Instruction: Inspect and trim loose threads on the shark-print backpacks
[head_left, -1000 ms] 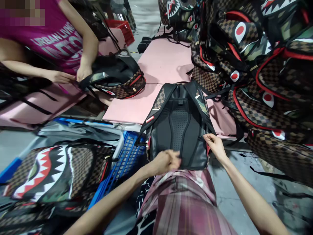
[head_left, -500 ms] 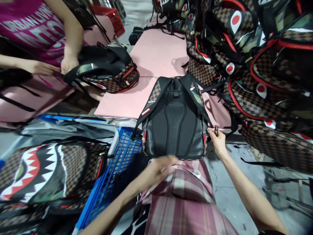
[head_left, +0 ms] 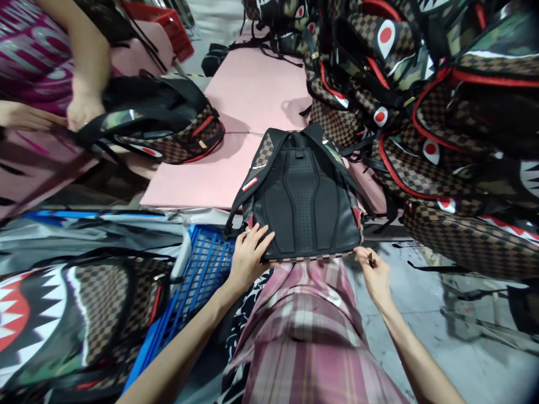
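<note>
A black backpack (head_left: 303, 202) with brown checkered edges lies back panel up on the pink table's front edge, its bottom toward me. My left hand (head_left: 251, 255) grips its lower left corner, fingers spread on the back panel and the thumb side hidden below. At the lower right corner my right hand (head_left: 374, 272) pinches the bottom edge between thumb and finger. A small dark pointed thing (head_left: 371, 260) sticks out between the fingers of that hand; its kind cannot be made out.
Checkered backpacks with red trim (head_left: 421, 140) are heaped on the right. A co-worker's hand (head_left: 84, 109) rests at another backpack (head_left: 168, 123) on the left of the pink table (head_left: 256, 78). A blue crate (head_left: 206, 264) stands lower left, near a shark-mouth backpack (head_left: 101, 303).
My left hand has moved up and left from below the bag onto its lower left corner. My right hand has slid down from the bag's right side to its lower right corner.
</note>
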